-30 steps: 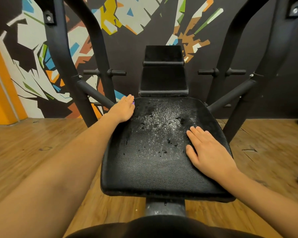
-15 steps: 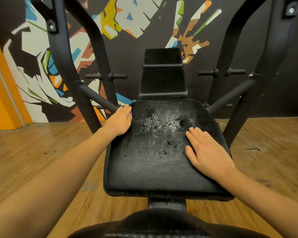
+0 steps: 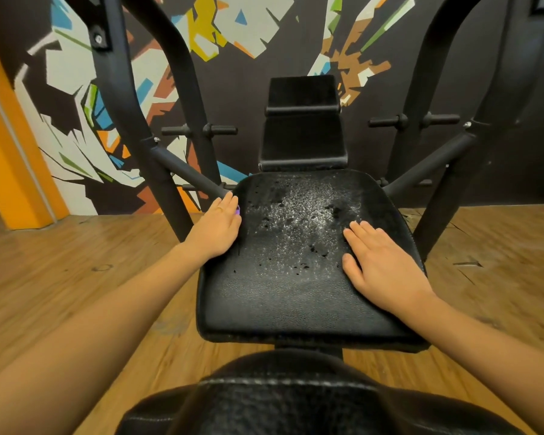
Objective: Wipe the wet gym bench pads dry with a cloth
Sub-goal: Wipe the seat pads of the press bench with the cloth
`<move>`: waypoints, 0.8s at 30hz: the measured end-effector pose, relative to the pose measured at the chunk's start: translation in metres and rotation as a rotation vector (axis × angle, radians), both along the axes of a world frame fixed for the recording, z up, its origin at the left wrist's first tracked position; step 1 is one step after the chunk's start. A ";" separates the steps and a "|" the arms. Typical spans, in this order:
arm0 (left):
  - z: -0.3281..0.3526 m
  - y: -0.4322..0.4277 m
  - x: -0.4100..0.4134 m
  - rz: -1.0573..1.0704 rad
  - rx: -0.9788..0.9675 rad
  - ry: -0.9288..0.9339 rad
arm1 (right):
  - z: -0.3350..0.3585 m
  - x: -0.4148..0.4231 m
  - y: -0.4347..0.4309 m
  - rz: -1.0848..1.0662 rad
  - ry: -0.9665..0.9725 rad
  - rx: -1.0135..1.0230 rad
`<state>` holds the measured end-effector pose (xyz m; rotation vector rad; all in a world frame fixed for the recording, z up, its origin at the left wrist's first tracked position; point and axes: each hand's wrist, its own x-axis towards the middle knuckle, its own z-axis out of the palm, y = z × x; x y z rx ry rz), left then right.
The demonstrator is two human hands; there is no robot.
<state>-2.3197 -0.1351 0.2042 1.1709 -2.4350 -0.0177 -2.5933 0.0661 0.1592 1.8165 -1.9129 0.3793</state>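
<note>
**Both hands flat on the wet seat, no cloth in sight**

Here is the seat pad (image 3: 296,287), square in front of the person. Its long axis runs straight away from them toward the back pad (image 3: 303,133), which stands upright just beyond its far edge. The water (image 3: 299,221) sits as a speckled sheen with dark drops across the middle and far half of the seat. The near half looks mostly dry.

The left hand (image 3: 215,229) rests on the seat's far left edge with its fingers straight and together, gripping nothing. The right hand (image 3: 383,268) lies palm down on the right side, fingers straight and pointing up the seat toward the back pad, also holding nothing.

So the wet patch lies between the two hands, to the right of the left one and ahead and to the left of the right one. The right hand looks the nearer, with drops just beside its thumb and fingertips.

The cloth is nowhere in view, so the wiping has not begun. Once a cloth is in hand, strokes along the seat's length, from the near end to the far end, look like the natural line. Whether the back pad is wet is too dark to tell.
</note>
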 end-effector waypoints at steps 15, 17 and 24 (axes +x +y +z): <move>-0.028 0.038 0.019 0.044 -0.038 -0.007 | -0.004 -0.002 -0.004 0.019 -0.011 -0.029; -0.030 0.042 0.021 0.052 -0.031 0.002 | -0.003 -0.002 -0.002 0.025 -0.012 -0.028; -0.005 0.009 -0.003 0.087 -0.012 -0.031 | -0.003 -0.002 -0.002 0.028 -0.003 -0.041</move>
